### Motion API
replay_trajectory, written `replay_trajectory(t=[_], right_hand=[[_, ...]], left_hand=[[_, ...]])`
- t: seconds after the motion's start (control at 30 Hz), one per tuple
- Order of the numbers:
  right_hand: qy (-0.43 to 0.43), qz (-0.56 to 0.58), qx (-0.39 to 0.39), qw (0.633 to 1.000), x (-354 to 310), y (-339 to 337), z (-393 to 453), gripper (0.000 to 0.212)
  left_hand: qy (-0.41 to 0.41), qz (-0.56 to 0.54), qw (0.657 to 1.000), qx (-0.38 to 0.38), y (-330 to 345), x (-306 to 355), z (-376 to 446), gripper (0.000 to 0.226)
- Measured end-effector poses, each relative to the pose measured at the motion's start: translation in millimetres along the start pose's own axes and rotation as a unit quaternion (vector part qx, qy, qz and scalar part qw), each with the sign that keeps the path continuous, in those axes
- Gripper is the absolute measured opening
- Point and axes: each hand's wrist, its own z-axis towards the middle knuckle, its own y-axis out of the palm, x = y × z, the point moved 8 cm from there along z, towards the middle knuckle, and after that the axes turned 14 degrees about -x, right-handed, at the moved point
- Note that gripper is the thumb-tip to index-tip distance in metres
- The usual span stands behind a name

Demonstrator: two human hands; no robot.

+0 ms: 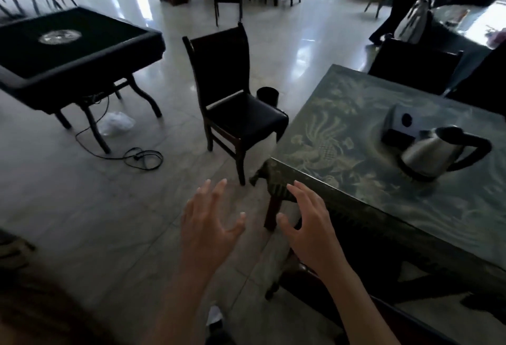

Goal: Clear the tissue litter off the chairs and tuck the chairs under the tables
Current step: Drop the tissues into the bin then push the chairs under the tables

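1. The dark wooden chair (235, 98) stands out on the tiled floor (95, 207), pulled away from the table with the patterned cloth (369, 180); its seat corner comes close to the table's edge, and its back faces away toward the room. No tissue shows on its seat from here.
2. Judging by its solid frame and padded seat, the chair looks fairly heavy and stiff; the floor is glossy, so it should slide rather than need lifting. The top rail of the backrest, or the two sides of the back, look like the surest places to take hold.
3. The left hand (210, 227) and the right hand (309, 224) are both stretched forward with fingers spread and relaxed, holding nothing. The right hand hovers before the near corner of the patterned table; whether it touches it cannot be told.
4. A small black waste bin (267, 95) sits on the floor just behind the chair's seat.
5. A crumpled white plastic bag (116, 122) lies under the black mahjong table (68, 51) to the left, beside a loose black cable (137, 158).
6. A steel electric kettle (440, 153) stands on the patterned table.
7. A small white scrap (215, 314), possibly tissue, lies on the floor near the wearer's feet.
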Motion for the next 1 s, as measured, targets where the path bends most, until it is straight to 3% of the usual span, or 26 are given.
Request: replay_trajectory(t=[0.33, 0.63, 1.0], right_hand=[[-0.051, 0.019, -0.059, 0.997, -116.5, 91.6, 167.8, 0.066], [-0.105, 0.003, -0.121, 0.987, -171.2, 153.6, 293.4, 0.07], [-0.13, 0.0, -0.131, 0.983, -224.3, 207.0, 531.0, 0.072]], left_hand=[[-0.098, 0.017, 0.995, 0.032, -110.9, -140.8, 84.6, 0.078], [-0.142, -0.003, 0.988, 0.052, -162.4, -230.4, 159.9, 0.078], [-0.167, 0.056, 0.983, 0.054, -225.8, -335.0, 360.3, 0.079]])
